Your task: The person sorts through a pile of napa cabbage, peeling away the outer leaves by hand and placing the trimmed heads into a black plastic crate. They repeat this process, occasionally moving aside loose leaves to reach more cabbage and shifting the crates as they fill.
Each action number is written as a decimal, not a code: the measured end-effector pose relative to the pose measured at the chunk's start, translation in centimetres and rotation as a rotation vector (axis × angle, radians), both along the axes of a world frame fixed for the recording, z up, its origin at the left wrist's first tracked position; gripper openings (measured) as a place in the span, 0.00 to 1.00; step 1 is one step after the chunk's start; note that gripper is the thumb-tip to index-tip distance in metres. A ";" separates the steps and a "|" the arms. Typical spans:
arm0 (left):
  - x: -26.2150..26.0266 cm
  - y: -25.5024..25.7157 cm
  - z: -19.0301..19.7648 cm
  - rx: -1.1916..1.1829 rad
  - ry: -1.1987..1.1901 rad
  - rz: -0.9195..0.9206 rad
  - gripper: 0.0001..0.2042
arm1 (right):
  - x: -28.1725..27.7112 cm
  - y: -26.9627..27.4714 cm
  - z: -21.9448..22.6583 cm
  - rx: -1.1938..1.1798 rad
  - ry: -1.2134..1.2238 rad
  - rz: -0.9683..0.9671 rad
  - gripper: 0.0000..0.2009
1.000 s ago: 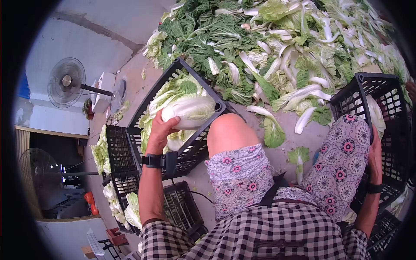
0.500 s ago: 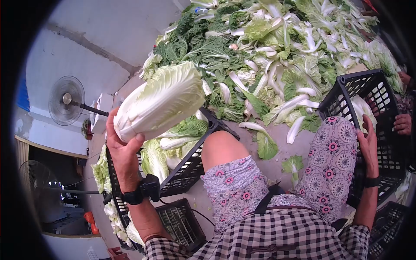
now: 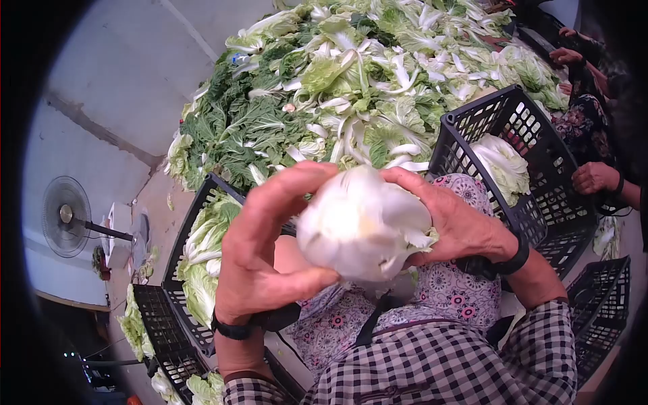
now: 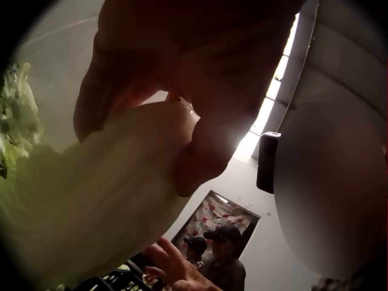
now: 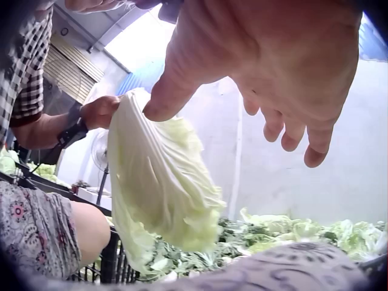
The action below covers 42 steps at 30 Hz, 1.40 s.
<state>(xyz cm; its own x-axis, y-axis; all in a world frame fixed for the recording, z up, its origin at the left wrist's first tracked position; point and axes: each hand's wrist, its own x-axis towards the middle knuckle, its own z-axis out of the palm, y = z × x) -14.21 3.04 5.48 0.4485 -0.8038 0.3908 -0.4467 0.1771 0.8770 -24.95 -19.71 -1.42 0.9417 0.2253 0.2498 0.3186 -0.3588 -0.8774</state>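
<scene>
A napa cabbage (image 3: 358, 223) is held up in front of my lap, its pale cut base toward the head camera. My left hand (image 3: 256, 260) grips it from the left, thumb below and fingers over the top. On the other side is my right hand (image 3: 459, 226), overlapping the cabbage's edge in the head view. Seen from the right wrist, the right hand (image 5: 273, 66) has its fingers spread and straight, with the thumb tip over the cabbage (image 5: 160, 176). Much of the left hand (image 4: 176, 66) is in shadow in the left wrist view.
Black crates flank my knees: one with cabbages (image 3: 185, 235) on the left, another (image 3: 472, 111) on the right holding a cabbage (image 3: 499, 165). A big heap of loose leaves (image 3: 236, 128) lies ahead. Another person's hand (image 3: 597, 177) is beside the right crate. A fan (image 3: 65, 214) stands far left.
My left hand has lifted the cabbage out of the left crate and brought it to the middle, turning its base toward me. My right hand has left the right crate and come up to the cabbage.
</scene>
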 end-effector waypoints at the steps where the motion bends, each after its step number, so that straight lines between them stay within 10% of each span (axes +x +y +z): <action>1: 0.2 -0.3 -0.7 -0.117 0.140 0.063 0.42 | -0.3 0.2 -0.4 0.065 0.038 -0.045 0.52; 7: -2.7 0.1 -7.0 0.143 0.389 0.345 0.51 | -0.3 1.7 0.6 0.030 0.019 -0.344 0.49; 12: -3.1 -0.4 -9.0 -0.109 0.753 0.351 0.44 | -0.2 4.0 -0.8 -0.365 -0.259 -0.256 0.55; 19: -1.5 5.0 -11.0 -0.243 0.905 0.433 0.35 | 0.3 2.3 -1.0 -0.014 -0.104 -0.209 0.60; 24: -4.1 5.9 -10.8 -0.150 0.784 0.330 0.35 | 1.3 2.9 -2.4 0.354 0.014 0.208 0.57; 31: -4.2 5.0 -10.1 -0.073 0.650 0.279 0.35 | 0.2 1.7 -2.1 0.585 0.097 0.087 0.47; 42: -1.4 0.4 -10.0 0.131 0.392 0.252 0.30 | -12.0 -12.2 2.7 0.493 -0.133 -0.769 0.42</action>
<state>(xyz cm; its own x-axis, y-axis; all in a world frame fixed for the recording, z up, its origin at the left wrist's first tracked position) -15.59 3.46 -4.47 0.7287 -0.6826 0.0560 -0.0928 -0.0174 0.9955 -36.97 -31.94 1.26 0.7448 -0.6111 0.2681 0.2563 -0.1091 -0.9604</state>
